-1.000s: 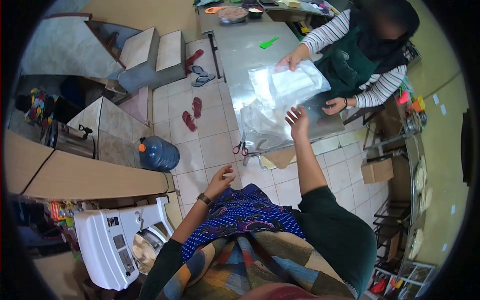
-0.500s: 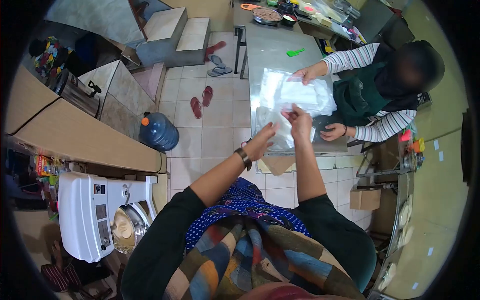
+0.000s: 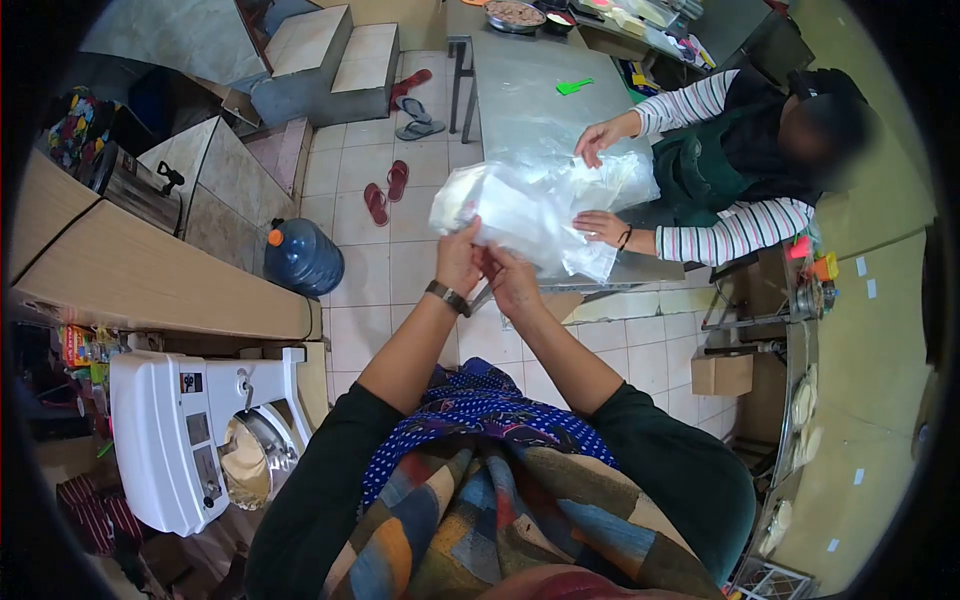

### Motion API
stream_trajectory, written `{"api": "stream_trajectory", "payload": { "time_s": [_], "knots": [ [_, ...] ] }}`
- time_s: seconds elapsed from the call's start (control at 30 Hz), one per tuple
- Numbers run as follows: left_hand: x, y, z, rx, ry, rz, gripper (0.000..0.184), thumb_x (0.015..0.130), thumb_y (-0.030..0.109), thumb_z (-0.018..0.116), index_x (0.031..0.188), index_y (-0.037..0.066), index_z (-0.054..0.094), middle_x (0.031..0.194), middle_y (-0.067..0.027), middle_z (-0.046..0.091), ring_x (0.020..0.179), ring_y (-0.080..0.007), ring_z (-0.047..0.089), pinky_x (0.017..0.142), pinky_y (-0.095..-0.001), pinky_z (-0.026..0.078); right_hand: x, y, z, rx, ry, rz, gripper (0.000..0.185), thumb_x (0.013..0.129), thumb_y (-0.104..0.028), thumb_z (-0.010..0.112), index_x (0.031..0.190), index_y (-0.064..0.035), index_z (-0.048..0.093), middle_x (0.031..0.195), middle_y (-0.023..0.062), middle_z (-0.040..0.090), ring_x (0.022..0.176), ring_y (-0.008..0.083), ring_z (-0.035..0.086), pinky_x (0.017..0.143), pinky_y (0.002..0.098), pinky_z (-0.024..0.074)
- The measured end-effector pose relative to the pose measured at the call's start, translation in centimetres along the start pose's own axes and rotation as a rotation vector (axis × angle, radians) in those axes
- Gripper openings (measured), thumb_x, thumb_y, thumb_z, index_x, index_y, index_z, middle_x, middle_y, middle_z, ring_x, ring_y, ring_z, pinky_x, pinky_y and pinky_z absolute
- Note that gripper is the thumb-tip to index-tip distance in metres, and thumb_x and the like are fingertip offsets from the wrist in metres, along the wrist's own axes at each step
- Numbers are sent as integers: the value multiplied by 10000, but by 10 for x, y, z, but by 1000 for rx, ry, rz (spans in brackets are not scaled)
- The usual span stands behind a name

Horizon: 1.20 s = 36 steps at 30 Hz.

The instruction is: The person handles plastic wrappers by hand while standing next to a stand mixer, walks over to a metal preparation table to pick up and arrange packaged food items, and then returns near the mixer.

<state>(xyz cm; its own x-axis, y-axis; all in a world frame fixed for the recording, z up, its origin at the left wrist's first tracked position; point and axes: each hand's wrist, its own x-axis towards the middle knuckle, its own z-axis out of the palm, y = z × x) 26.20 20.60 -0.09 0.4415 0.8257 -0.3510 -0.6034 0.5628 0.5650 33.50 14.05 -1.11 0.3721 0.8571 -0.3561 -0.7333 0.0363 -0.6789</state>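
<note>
With both hands close together in front of me, I hold a clear plastic bag (image 3: 500, 205) by its near edge. My left hand (image 3: 459, 260), with a watch on the wrist, is closed on the edge at the left. Beside it my right hand (image 3: 514, 283) pinches the same plastic. The bag spreads forward over the near left edge of the metal table (image 3: 520, 85). More clear plastic (image 3: 625, 180) lies under the hands of a co-worker at the table's right side; one hand (image 3: 600, 228) rests on it, the other (image 3: 606, 136) hovers just above.
A green scoop-like tool (image 3: 574, 87) lies farther back on the table, with a bowl of meat-like food (image 3: 514, 15) beyond. A blue water jug (image 3: 303, 257) stands on the floor at left, near a white mixer (image 3: 160, 440). Slippers (image 3: 386, 192) lie on the tiles.
My hands have moved left and toward me, drawing the plastic bag off the stack and past the table's edge. The co-worker's upper hand has lifted; the lower one now touches the plastic.
</note>
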Motion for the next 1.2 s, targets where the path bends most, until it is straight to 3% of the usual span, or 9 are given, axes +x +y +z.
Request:
{"api": "stream_trajectory", "payload": {
  "time_s": [0.17, 0.23, 0.27, 0.37, 0.5, 0.63, 0.77, 0.97, 1.2],
  "knots": [
    [-26, 40, -70, 268, 82, 350, 311, 826, 112, 574, 1111, -4, 530, 1031, -73, 584, 950, -140, 534, 811, -270, 426, -31, -4, 0, -566, -195, 525, 194, 800, -183, 600, 821, 9, 577, 690, 81, 601, 628, 136, 602, 537, 214, 471],
    [-39, 61, -106, 366, 100, 437, 297, 827, 89, 561, 1105, -9, 530, 1047, -77, 578, 950, -140, 538, 817, -265, 424, -39, 7, -2, -1104, -298, 211, 250, 803, -244, 601, 809, 5, 585, 695, 107, 623, 537, 172, 594, 548, 272, 493],
    [-48, 67, -121, 467, 106, 520, 283, 828, 66, 549, 1099, -15, 530, 1062, -82, 571, 950, -140, 542, 823, -261, 422, -32, 21, -14, -1221, -265, 53, 356, 797, -274, 613, 992, 18, 556, 860, 136, 623, 745, 196, 619, 693, 298, 492],
    [-98, 91, -129, 698, 85, 624, 267, 827, 8, 510, 1091, -31, 523, 1080, -88, 561, 970, -144, 542, 849, -270, 414, -30, 44, 17, -1079, -444, -412, 560, 795, -314, 614, 1219, -6, 417, 1151, 167, 509, 1052, 230, 516, 884, 324, 409],
    [-147, 102, -148, 1087, -25, 638, 412, 806, -33, 484, 1213, -30, 425, 1144, -120, 531, 1022, -192, 533, 895, -292, 393, -34, 105, 62, -759, -706, 91, 782, 818, -383, 557, 1367, -9, 144, 1394, 196, 211, 1296, 262, 207, 1042, 349, 195],
    [-182, 120, -143, 1121, -63, 704, 411, 811, 13, 471, 1220, -23, 441, 1288, -136, 435, 1174, -231, 429, 951, -337, 350, -77, 142, 98, -680, -708, 214, 867, 782, -469, 570, 1368, -16, 119, 1380, 172, 227, 1283, 260, 219, 1038, 352, 192],
    [-210, 148, -179, 1219, -72, 722, 388, 776, 15, 498, 1162, -12, 496, 1350, -147, 353, 1184, -282, 422, 961, -348, 345, -93, 175, 114, -380, -854, 483, 745, 800, -339, 605, 1329, -21, 188, 1257, 127, 382, 1214, 218, 333, 1020, 335, 238],
    [-261, 176, -213, 1425, 284, 917, 562, 719, 30, 557, 1251, 15, 376, 1398, -138, 258, 1269, -296, 287, 997, -374, 296, -111, 245, 147, -220, -894, 850, 509, 785, -212, 594, 1229, -86, 379, 1106, 55, 528, 1040, 185, 503, 910, 325, 380],
    [-313, 170, -310, 1365, 557, 795, 555, 800, 153, 480, 1313, 32, 307, 1323, -144, 370, 1261, -272, 290, 1060, -447, 25, -149, 323, 196, -345, -1008, 926, 482, 816, -270, 575, 1206, -52, 393, 1120, 49, 513, 1056, 156, 481, 921, 320, 361]
  ]
}}
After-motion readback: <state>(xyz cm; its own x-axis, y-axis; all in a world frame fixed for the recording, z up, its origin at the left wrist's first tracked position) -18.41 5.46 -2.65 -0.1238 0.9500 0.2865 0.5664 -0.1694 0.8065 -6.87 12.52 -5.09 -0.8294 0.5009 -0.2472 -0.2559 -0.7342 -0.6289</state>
